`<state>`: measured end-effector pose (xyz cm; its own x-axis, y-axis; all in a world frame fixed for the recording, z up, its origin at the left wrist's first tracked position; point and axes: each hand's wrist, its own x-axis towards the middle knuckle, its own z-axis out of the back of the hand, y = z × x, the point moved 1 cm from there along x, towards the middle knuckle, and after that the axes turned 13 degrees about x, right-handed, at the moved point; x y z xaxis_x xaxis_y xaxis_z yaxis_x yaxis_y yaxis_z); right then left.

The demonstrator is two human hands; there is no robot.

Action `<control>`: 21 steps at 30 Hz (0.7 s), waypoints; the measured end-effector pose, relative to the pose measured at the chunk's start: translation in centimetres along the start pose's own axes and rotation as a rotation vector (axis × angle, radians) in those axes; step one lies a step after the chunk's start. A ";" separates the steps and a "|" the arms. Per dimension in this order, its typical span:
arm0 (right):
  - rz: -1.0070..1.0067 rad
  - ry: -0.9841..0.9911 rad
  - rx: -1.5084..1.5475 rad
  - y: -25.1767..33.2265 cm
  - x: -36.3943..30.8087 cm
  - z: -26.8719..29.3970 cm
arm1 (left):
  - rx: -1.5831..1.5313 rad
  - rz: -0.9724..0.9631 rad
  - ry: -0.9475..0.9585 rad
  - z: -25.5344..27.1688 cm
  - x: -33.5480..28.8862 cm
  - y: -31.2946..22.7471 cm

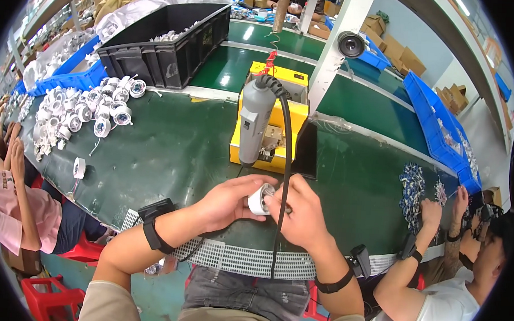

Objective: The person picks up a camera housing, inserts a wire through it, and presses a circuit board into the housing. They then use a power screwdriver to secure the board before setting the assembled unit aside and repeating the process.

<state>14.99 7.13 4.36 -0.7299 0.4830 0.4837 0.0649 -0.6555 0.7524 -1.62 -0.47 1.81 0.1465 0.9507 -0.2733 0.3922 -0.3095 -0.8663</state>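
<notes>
Over the near edge of the bench, a white round plastic housing (256,203) is held between the fingers of my left hand (227,204). Its open side faces right. My right hand (304,216) is closed, with thumb and fingertips at that opening; whatever they pinch is hidden. Just beyond my hands hangs a grey cylindrical power tool (255,122), apparently an electric screwdriver, with a black cord (288,156) looping down in front of my right hand. Behind the tool stands a yellow box-shaped machine (298,119).
A pile of white round housings (76,107) lies at left, with a single one (79,168) nearer. Behind are a black bin (158,56) and blue trays (69,81). At right, a co-worker (441,298) reaches toward small blue parts (411,195). Another person (22,206) sits left.
</notes>
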 end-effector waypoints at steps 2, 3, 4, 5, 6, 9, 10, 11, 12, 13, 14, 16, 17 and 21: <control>-0.105 -0.041 -0.006 0.2 0.3 0.2 | -0.032 -0.034 -0.030 -0.1 -0.1 -0.6; -0.037 -0.135 -0.002 0.2 0.4 0.3 | -0.030 -0.038 -0.029 -0.1 -0.2 -0.6; 0.030 -0.228 0.001 0.1 0.5 0.5 | -0.073 -0.059 -0.082 -0.1 -0.1 -0.5; 0.134 -0.222 -0.124 0.2 0.6 1.0 | -0.116 -0.080 -0.134 0.0 -0.1 -0.4; 0.137 -0.222 -0.127 -0.1 0.7 1.4 | -0.116 -0.083 -0.132 0.0 -0.1 -0.7; 0.321 -0.222 -0.308 -0.2 0.3 1.6 | -0.197 -0.121 -0.153 -0.5 -0.4 -0.5; 0.321 -0.221 -0.308 -0.1 0.2 1.7 | -0.186 -0.173 -0.161 -0.5 -0.3 -0.5; 0.237 -0.190 -0.259 -0.1 -0.1 1.9 | -0.176 -0.225 -0.169 -0.4 -0.3 -0.6; 0.153 -0.158 -0.210 0.0 -0.3 1.9 | -0.176 -0.227 -0.170 -0.2 -0.3 -0.2; 0.160 -0.157 -0.212 0.1 -0.3 1.8 | -0.186 -0.283 -0.150 0.1 -0.1 0.1; -0.144 -0.158 0.113 -0.1 -0.4 1.8 | -0.196 -0.339 -0.130 0.3 0.1 0.3; -0.452 -0.151 0.436 -0.5 -0.3 1.5 | -0.207 -0.356 -0.072 0.2 0.1 0.3; -0.370 -0.151 0.577 -0.7 -0.1 1.4 | -0.220 -0.366 -0.015 0.0 0.0 0.3; -0.310 -0.124 0.737 -0.5 0.0 0.8 | -0.154 -0.395 0.084 -0.5 -0.2 0.2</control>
<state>15.48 7.89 4.37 -0.7100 0.6696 0.2181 0.3353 0.0491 0.9408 -1.11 -0.72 1.94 0.0286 0.9938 0.1071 0.5633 0.0725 -0.8230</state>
